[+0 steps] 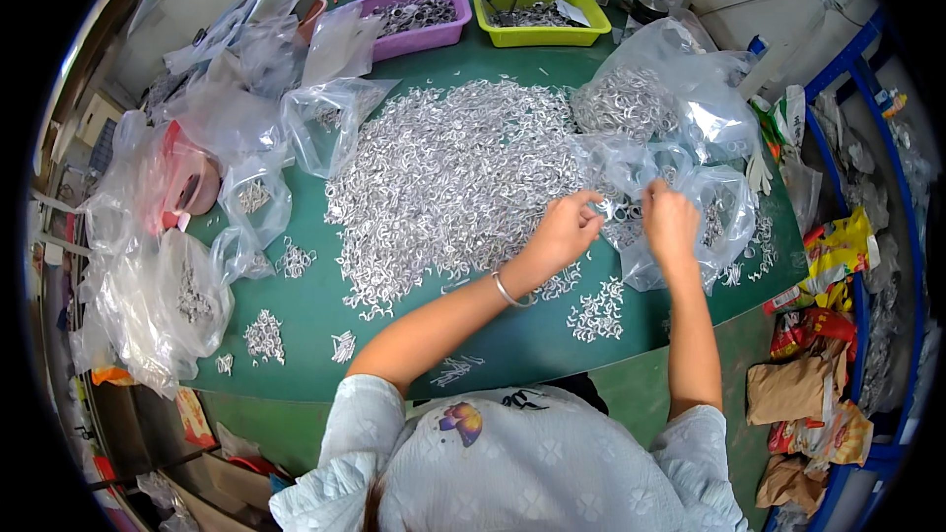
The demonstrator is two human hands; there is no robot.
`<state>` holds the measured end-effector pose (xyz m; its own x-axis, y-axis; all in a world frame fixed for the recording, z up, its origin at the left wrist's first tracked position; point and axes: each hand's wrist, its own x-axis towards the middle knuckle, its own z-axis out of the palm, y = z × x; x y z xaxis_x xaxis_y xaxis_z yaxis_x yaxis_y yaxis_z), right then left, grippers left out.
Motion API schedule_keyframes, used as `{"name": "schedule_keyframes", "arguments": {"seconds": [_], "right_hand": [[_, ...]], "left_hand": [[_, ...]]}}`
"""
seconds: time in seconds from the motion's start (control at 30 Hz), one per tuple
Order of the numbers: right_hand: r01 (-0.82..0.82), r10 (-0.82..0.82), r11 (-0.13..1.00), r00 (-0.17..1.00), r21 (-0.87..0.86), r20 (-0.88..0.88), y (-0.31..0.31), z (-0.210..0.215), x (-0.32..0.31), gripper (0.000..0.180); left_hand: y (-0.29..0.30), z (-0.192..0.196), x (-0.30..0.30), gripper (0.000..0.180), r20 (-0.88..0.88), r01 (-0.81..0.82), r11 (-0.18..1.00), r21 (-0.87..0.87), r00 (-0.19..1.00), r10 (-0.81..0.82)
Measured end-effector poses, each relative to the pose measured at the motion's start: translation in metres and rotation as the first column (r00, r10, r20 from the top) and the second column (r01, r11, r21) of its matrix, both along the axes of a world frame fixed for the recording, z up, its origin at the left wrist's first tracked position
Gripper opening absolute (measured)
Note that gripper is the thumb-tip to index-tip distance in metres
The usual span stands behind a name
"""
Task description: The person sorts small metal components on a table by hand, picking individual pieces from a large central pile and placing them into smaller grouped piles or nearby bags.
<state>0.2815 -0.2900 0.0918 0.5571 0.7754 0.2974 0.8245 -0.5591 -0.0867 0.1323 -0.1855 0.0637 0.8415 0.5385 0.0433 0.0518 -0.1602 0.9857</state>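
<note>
Hands at clear bag, right of centre frame, beside clip pile on green worktop.

Clips appear small, light, stiff metal, likely to snag and slip; pick singly at the bend. Bag film is thin and limp; hold at its mouth. Left hand has fingers pinched at the bag edge. Right hand is curled closed on the film. Both forearms reach up from the lower edge.

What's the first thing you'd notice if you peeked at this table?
A huge heap of small silvery metal pieces covers the middle of the green table. Just right of it, the left hand and right hand work at a clear plastic bag. Purple tray and yellow-green tray sit at the far edge.
</note>
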Motion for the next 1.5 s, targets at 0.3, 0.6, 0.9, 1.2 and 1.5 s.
{"name": "schedule_keyframes", "arguments": {"seconds": [0.3,0.6,0.9,1.2,1.5], "right_hand": [[-0.145,0.214,0.972,0.875,0.188,-0.434,0.018,0.014,-0.026,0.018],[-0.033,0.342,0.939,0.164,0.342,-0.925,0.062,-0.037,-0.075,0.019],[-0.488,0.535,0.844,0.795,0.223,-0.285,0.091,-0.042,-0.111,0.028],[-0.695,0.69,0.709,0.719,-0.119,-0.087,0.023,-0.013,-0.137,0.037],[-0.838,0.847,0.53,0.531,-0.126,0.03,0.048,-0.046,-0.111,0.038]], "left_hand": [[0.048,-0.011,-0.082,0.044,-0.133,-0.036,0.479,0.877,0.94,0.315],[0.032,-0.03,-0.132,0.035,-0.153,0.037,0.46,0.887,0.964,0.216],[0.013,-0.045,-0.182,0.025,-0.086,-0.036,0.513,0.858,0.973,0.212],[-0.009,-0.059,-0.158,0.016,-0.002,-0.101,0.245,0.964,0.921,0.39],[-0.011,-0.079,-0.195,0.026,0.529,-0.622,0.159,0.767,0.753,0.392]]}}
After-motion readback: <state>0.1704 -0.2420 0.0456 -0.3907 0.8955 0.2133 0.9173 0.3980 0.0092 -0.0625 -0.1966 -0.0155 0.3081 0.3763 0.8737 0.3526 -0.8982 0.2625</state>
